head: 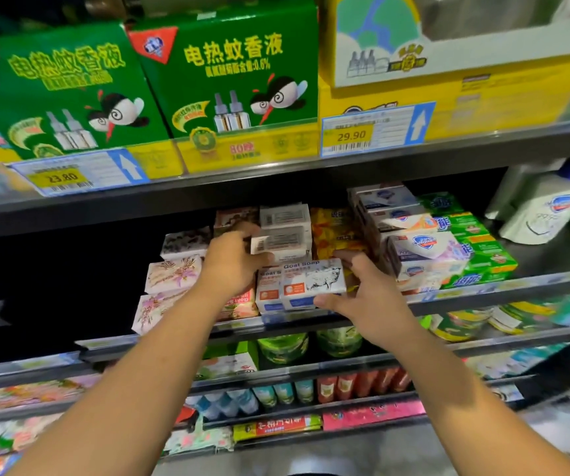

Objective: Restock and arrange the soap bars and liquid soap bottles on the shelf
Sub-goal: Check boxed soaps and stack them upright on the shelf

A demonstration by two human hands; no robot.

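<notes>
Left hand (232, 266): fingers curled round a white barcoded soap box (282, 240) stacked on the middle shelf (517, 291).
Right hand (362, 297): thumb and fingers grip the front Goat Soap box (314, 280) at the shelf's front edge, just below the white box.
Neighbours: floral soap boxes (173, 273) to the left, Safeguard soap packs (424, 250) to the right.
Shelf above: green mosquito-liquid boxes (228, 70).

White Goat Soap box (312, 280) at the fingers (344, 258) of the right hand (369, 297): blue lettering, black sheep sketch. Left of them pink-flowered white boxes (173, 273), right green packs (483, 255).
</notes>
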